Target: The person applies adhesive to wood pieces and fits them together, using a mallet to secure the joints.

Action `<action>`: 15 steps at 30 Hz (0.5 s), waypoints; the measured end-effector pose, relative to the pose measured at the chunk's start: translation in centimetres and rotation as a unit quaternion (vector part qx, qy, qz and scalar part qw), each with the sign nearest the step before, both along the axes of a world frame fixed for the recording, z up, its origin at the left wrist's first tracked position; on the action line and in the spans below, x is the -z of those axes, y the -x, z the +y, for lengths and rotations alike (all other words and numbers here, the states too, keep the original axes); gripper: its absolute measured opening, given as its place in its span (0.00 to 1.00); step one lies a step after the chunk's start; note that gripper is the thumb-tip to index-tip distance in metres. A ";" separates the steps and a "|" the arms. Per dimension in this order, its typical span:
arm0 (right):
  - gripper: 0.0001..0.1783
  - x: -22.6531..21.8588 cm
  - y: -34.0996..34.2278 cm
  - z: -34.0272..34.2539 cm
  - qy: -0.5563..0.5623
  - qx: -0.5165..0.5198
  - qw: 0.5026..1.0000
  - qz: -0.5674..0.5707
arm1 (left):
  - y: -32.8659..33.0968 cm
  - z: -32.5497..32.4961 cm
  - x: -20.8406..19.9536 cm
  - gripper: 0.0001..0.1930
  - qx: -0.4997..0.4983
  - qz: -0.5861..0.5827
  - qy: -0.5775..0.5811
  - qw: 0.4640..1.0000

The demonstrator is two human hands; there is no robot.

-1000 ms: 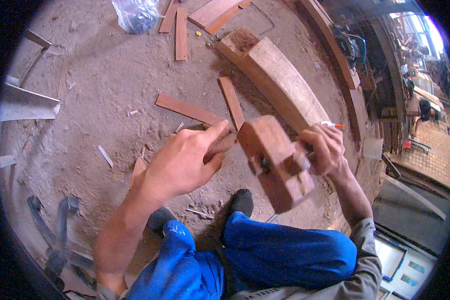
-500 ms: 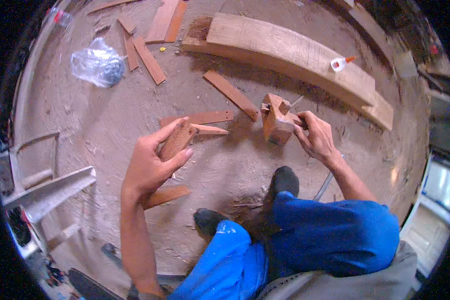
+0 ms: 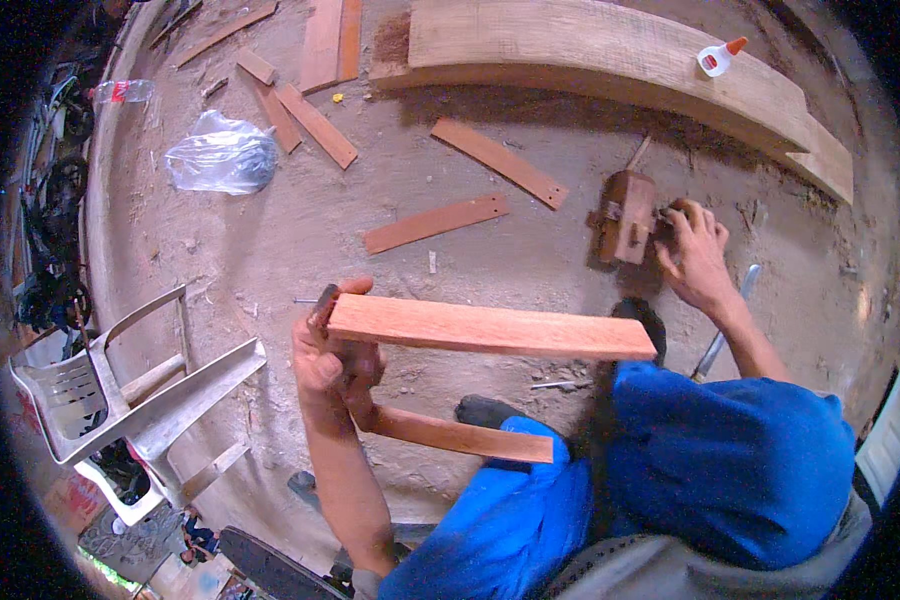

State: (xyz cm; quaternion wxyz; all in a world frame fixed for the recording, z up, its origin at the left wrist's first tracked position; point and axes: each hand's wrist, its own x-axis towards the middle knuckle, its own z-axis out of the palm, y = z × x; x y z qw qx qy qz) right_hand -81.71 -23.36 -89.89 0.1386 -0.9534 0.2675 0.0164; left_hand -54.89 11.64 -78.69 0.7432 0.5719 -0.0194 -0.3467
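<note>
My left hand (image 3: 335, 355) is closed around one end of a wooden frame piece, with two reddish slats reaching out to the right. The upper slat (image 3: 490, 328) shows its broad edge, and the lower slat (image 3: 460, 437) passes over my trouser leg. A thin nail (image 3: 306, 301) sticks out on the left near my fingertips. On the dirt ground at the right lies a wooden hand plane (image 3: 627, 218), a block with a side handle. Right beside it is my right hand (image 3: 698, 250), fingers curved and apart; any contact with the handle is unclear.
Loose drilled slats (image 3: 500, 163) lie ahead. A thick curved beam (image 3: 590, 50) carries a white glue bottle (image 3: 715, 60) with an orange cap. To the left are a clear plastic bag (image 3: 220, 155) and a broken plastic chair (image 3: 150, 400). A metal blade (image 3: 728, 325) lies by my right forearm.
My left hand has turned the wooden piece, so its two slats now point right. My right hand has set the hand plane down and loosened its grip. The view has shifted.
</note>
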 end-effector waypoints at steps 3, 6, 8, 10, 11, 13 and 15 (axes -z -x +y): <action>0.24 -4.1 -2.4 -0.9 0.049 -0.036 0.998 -0.007 | 0.5 0.0 -0.5 0.47 0.000 0.028 0.023 0.999; 0.28 -10.1 -7.8 0.2 -0.467 -0.064 0.880 -0.063 | -0.2 1.5 -0.1 0.40 0.106 0.041 0.040 0.993; 0.34 -12.0 -9.3 2.0 -0.544 -0.177 0.820 -0.019 | 0.0 0.9 0.1 0.40 0.129 0.026 0.027 0.991; 0.38 -12.6 -10.1 4.1 -0.536 -0.280 0.796 -0.015 | 0.1 0.0 0.0 0.40 0.156 -0.007 0.016 0.988; 0.40 -12.8 -10.5 5.1 -0.543 -0.306 0.782 -0.010 | 0.2 -0.2 -0.2 0.40 0.167 -0.024 0.006 0.986; 0.37 -12.8 -10.8 6.1 -0.547 -0.305 0.780 0.006 | 0.6 -0.4 -0.1 0.40 0.180 -0.022 -0.004 0.983; 0.31 -12.5 -10.9 6.4 -0.506 -0.295 0.809 0.049 | 0.8 -0.5 -0.1 0.40 0.174 -0.012 -0.013 0.985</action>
